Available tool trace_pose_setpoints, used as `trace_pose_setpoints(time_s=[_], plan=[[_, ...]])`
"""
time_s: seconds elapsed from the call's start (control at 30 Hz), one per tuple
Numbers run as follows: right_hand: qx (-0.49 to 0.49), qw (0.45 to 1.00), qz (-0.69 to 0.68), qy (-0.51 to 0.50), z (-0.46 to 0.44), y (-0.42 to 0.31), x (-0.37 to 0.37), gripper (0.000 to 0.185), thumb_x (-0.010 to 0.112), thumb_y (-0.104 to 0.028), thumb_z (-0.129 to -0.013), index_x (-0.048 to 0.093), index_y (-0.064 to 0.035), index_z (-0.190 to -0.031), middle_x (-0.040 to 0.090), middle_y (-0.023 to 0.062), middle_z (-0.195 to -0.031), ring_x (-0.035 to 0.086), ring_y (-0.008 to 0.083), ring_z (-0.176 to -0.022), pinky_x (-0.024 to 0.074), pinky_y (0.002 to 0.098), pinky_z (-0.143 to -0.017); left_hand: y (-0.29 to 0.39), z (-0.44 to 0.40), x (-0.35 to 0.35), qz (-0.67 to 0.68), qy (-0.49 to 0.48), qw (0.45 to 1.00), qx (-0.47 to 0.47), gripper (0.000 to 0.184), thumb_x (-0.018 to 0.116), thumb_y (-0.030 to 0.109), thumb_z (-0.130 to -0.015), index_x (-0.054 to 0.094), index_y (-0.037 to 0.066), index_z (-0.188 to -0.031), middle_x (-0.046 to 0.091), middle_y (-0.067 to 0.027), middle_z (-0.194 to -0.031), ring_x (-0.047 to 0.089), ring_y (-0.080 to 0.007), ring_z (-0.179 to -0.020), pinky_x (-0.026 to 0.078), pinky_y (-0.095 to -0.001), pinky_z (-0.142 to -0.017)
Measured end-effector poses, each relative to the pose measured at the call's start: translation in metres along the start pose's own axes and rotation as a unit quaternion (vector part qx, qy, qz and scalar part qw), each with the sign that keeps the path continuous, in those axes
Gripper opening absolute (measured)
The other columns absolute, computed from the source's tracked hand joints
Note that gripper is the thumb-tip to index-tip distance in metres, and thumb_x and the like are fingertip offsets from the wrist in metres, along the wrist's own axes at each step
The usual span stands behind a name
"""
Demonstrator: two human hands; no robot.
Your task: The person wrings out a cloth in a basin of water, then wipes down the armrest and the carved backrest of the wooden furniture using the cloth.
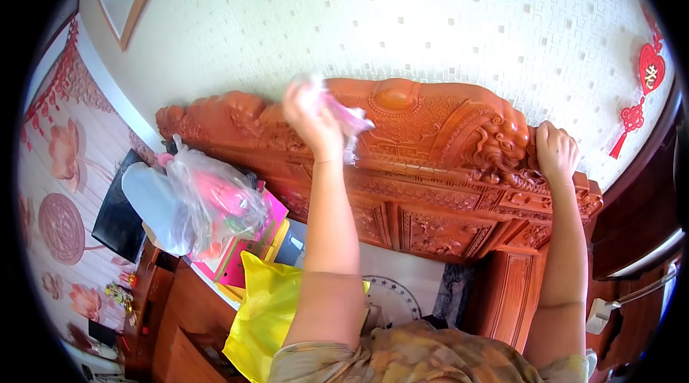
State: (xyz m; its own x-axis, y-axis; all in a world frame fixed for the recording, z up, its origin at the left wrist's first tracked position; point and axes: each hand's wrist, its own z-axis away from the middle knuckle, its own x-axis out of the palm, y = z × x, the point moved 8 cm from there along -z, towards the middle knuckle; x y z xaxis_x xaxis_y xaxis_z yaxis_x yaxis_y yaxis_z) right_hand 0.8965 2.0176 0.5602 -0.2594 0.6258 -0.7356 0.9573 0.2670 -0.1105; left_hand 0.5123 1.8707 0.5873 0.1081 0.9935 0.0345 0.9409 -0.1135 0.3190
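My left hand (pixel 313 123) is raised at the top edge of a carved reddish-brown wooden backrest (pixel 438 125). Its fingers are closed round a pink and white cloth (pixel 348 119), which hangs out to the right and is smeared by motion. Whether the cloth touches the wood I cannot tell. Farther right, my right hand (pixel 558 150) grips the top of the backrest beside a carved animal head, its fingers folded over the edge and partly hidden behind it.
On the left, a clear plastic bag (pixel 215 193) with pink things inside lies on colourful boxes (pixel 269 229), near a yellow bag (pixel 265 311). A wooden armrest (pixel 506 297) stands below my right arm. A red heart ornament (pixel 651 69) hangs on the patterned wall (pixel 402 17).
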Motion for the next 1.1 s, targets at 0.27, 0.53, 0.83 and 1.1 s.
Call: trace_pose_setpoints(time_s=[0.27,0.53,0.83,1.1], plan=[[0.006,0.999,-0.04,0.025,-0.001,-0.003,-0.007,0.033,0.034,-0.022,-0.08,0.055,-0.0063,-0.059,0.055,0.0141,-0.054,0.056,0.0271,-0.055,0.0449,0.0377,-0.065,0.092,0.04,0.034,-0.041,-0.005,0.993,0.112,0.022,0.054,0.006,-0.076,0.05,0.011,-0.097,0.048,-0.0069,-0.1,0.038,-0.0239,-0.104,0.031,-0.0395,-0.09],[-0.023,1.0,-0.008,0.01,-0.002,0.0,0.004,0.031,0.034,-0.022,-0.08,0.056,-0.0067,-0.064,0.057,0.014,-0.059,0.057,0.0268,-0.059,0.0448,0.038,-0.065,0.113,0.072,0.042,-0.056,-0.073,0.968,0.232,0.054,0.074,0.019,-0.057,0.042,0.025,-0.1,0.042,-0.0032,-0.106,0.039,-0.0227,-0.105,0.035,-0.0429,-0.09],[0.047,0.997,-0.016,-0.057,-0.002,0.004,0.007,0.035,0.032,-0.024,-0.081,0.058,-0.0055,-0.068,0.057,0.0152,-0.06,0.056,0.0301,-0.061,0.0451,0.0386,-0.067,-0.028,-0.022,-0.008,-0.159,-0.023,0.985,-0.065,0.019,0.053,0.013,-0.08,0.052,0.016,-0.099,0.05,-0.0059,-0.106,0.036,-0.0243,-0.105,0.033,-0.042,-0.087],[0.027,0.998,-0.011,-0.056,-0.003,0.004,0.011,0.035,0.031,-0.024,-0.081,0.058,-0.0067,-0.066,0.056,0.0158,-0.059,0.057,0.0283,-0.062,0.0452,0.0385,-0.067,0.084,0.048,0.03,-0.151,-0.005,0.984,0.098,0.023,0.057,0.014,-0.077,0.051,0.017,-0.099,0.05,-0.0021,-0.104,0.037,-0.0223,-0.105,0.027,-0.039,-0.09]])
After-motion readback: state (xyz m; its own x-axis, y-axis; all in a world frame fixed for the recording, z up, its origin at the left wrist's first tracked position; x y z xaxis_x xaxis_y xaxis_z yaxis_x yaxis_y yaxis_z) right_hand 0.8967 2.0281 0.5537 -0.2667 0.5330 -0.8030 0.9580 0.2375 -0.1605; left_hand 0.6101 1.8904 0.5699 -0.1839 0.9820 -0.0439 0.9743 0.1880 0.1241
